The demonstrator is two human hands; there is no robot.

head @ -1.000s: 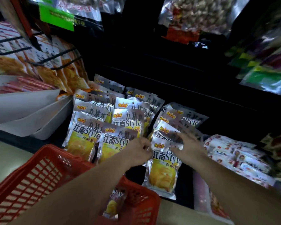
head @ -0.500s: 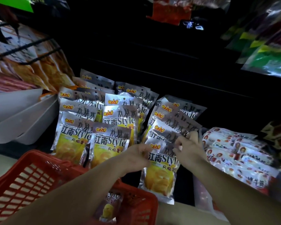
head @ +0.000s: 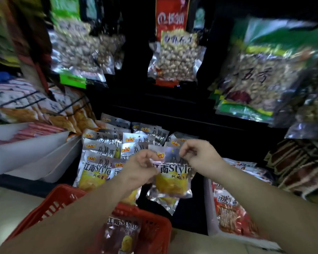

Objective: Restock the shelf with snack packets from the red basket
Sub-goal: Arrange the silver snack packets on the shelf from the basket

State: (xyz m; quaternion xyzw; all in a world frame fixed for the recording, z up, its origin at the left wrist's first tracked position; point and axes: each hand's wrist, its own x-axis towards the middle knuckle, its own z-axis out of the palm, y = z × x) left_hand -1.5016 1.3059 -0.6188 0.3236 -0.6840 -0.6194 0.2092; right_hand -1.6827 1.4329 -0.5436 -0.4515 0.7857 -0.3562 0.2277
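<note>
Both hands are on one silver snack packet (head: 173,173) at the centre of the frame. The left hand (head: 141,167) pinches its left upper edge with curled fingers, and the right hand (head: 200,154) nips the top right corner. The packet is tilted, just above the rows of matching packets (head: 99,162) on the shelf (head: 189,213). Lower left, the red basket (head: 59,198) has another packet (head: 123,233) lying in it. Bags of nuts (head: 174,57) hang along the top.
</note>
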